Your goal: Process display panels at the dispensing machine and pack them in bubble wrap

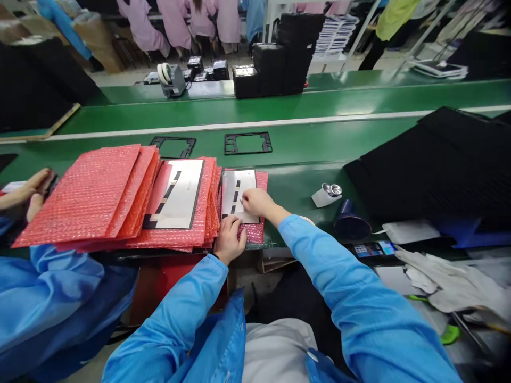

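Note:
A silver panel (236,192) with a black flex strip lies on a red bubble-wrap bag (260,230) at the near edge of the green belt. My right hand (257,202) rests on the panel's middle, fingers curled in a pinch at the strip. My left hand (229,239) is closed on the near edge of the bag and panel. Left of it a second silver panel (178,196) lies on a stack of red bubble bags (99,194).
A co-worker's hands (34,191) and blue sleeve are at far left. Two black frames (247,143) lie on the green conveyor (303,154). A small white bottle (326,194), dark blue cup (351,223), white gloves (451,282) and black foam sheets (439,159) sit right. Black trays (279,58) are stacked behind.

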The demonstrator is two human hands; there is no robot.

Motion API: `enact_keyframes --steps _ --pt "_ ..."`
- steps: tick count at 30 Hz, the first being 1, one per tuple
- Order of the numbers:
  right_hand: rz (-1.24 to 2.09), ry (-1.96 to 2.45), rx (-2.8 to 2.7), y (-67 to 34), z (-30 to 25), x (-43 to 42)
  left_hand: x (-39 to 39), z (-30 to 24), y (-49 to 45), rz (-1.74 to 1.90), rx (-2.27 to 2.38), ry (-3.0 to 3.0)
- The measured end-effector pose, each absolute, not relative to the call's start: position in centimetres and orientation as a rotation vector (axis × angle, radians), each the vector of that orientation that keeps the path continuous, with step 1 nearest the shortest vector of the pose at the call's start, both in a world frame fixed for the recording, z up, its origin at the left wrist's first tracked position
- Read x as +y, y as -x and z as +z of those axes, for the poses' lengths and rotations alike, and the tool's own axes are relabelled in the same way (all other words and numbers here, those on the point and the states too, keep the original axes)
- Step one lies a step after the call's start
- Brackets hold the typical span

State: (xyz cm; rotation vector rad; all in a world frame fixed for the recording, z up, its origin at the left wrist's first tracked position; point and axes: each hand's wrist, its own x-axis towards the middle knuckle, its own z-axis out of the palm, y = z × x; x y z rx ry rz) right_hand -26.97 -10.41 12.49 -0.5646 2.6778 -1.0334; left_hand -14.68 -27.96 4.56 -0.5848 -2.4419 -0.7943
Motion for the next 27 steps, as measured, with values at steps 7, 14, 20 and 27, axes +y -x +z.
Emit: enact_keyframes --steps 7,14,20,27 --pt "-1.763 0.283 2.059 24.0 13.7 -6.8 -27.1 5.3 14.3 -0.853 -2.480 0.540" --pt "-1.910 0.079 1.816 23.2 15.1 -7.0 -26.9 5.4 14.0 -0.846 -2.469 0.558" --pt "-0.828 0.442 3.022 21.4 15.1 -6.8 -26.8 5.8 13.7 -0.866 -2.500 0.521" --pt "-0.319 1.202 2.831 17.3 12.3 -8.2 -26.7 4.2 13.7 -0.822 -2.537 0.354"
